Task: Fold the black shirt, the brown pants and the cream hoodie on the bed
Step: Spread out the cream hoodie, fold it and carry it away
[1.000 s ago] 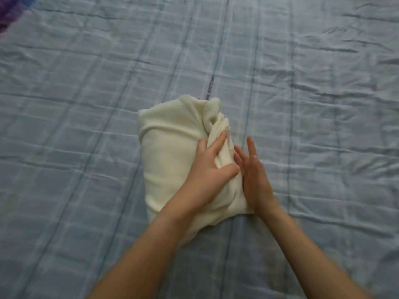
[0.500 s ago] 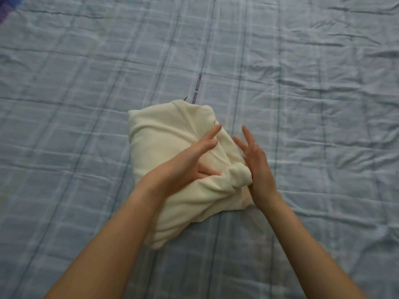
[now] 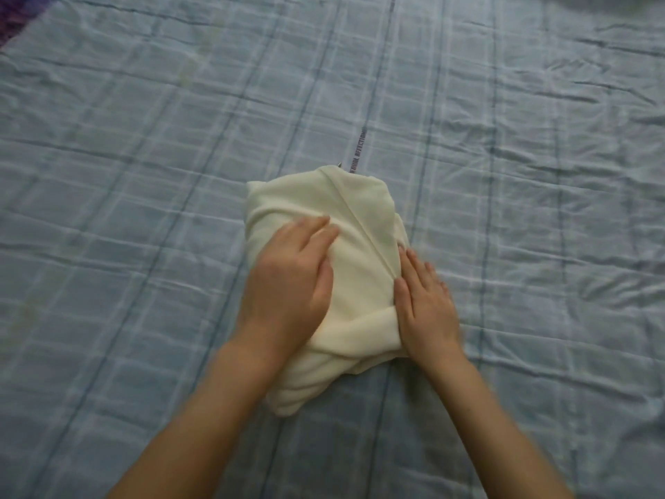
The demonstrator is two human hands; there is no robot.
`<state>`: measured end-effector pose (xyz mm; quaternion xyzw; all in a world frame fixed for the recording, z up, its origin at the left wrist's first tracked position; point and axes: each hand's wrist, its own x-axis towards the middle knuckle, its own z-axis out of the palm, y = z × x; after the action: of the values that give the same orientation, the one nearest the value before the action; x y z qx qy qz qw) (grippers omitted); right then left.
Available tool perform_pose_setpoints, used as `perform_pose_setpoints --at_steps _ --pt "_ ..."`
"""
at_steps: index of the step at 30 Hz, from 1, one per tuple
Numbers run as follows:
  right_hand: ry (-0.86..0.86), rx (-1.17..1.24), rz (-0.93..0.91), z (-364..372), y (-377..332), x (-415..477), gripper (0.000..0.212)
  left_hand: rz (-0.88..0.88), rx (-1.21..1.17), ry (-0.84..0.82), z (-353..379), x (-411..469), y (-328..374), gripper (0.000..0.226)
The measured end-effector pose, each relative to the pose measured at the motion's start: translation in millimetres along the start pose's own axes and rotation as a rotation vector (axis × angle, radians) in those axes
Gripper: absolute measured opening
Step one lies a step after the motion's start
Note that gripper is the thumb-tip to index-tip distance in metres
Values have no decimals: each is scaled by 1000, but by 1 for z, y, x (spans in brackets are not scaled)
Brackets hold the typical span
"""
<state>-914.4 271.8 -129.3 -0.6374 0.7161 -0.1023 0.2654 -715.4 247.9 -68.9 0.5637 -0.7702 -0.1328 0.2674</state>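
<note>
The cream hoodie (image 3: 360, 225) lies in the middle of the bed as a compact, thick bundle with a diagonal seam across its top. My left hand (image 3: 293, 279) rests flat on the bundle's left half, fingers pointing up and right. My right hand (image 3: 426, 307) lies flat against the bundle's right edge, fingers together along a rolled fold of cloth. Neither hand grips the fabric; both press on it. No black shirt or brown pants appear in view.
The bed is covered by a wrinkled blue plaid sheet (image 3: 144, 174) with a printed text strip (image 3: 358, 151) just beyond the hoodie. A purple patterned cloth (image 3: 14, 12) shows at the top left corner. A dark shape sits at the top right edge.
My left hand slid from the bundle's right side to lie flat on its left half. The bunched cloth at the right got tucked down and smoothed. My right hand stayed at the right edge.
</note>
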Motion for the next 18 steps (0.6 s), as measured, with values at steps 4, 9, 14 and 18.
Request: perform_pose_setpoints --at_steps 4,9,14,18 --pt "49 -84 17 -11 -7 2 55 -249 319 -322 3 -12 -17 64" --pt "271 -84 -324 -21 -57 16 58 -206 336 -313 19 -18 -28 70" --pt "19 -133 -182 13 -54 36 51 -144 321 -274 35 -34 -25 70" --pt "99 3 -222 47 -30 37 52 -89 321 -251 64 -54 -49 70"
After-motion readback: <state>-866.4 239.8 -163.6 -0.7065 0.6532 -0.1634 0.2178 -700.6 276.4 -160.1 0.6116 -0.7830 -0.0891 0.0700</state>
